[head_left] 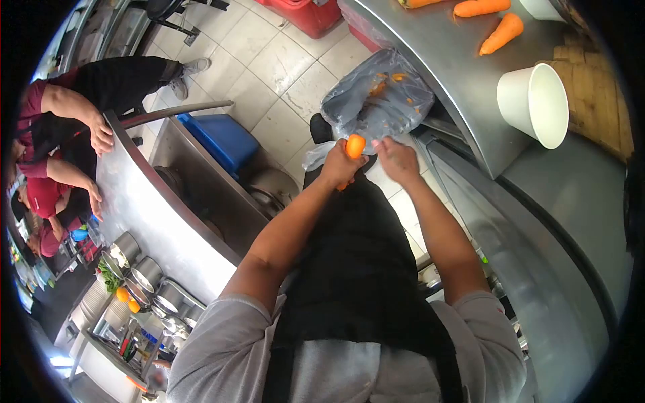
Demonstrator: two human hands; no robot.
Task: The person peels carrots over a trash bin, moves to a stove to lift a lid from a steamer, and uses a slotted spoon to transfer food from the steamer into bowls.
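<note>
My left hand (340, 164) is wrapped round a carrot (355, 145), whose thick orange end sticks out above the fingers and whose other end shows below. Close to its right, my right hand (398, 161) is closed, with the thumb toward the carrot. What that hand grips, if anything, is too small or hidden to make out. Just beyond both hands hangs a clear plastic bag (403, 101), with orange scraps (379, 87) inside it.
On the steel counter (463, 87) at the right lie several carrots (502, 33) beside a white tub (534, 107). Another steel table (154, 201) stands left, where a person's hands (101, 138) rest. A blue bin (218, 141) and red container (309, 13) are on the floor.
</note>
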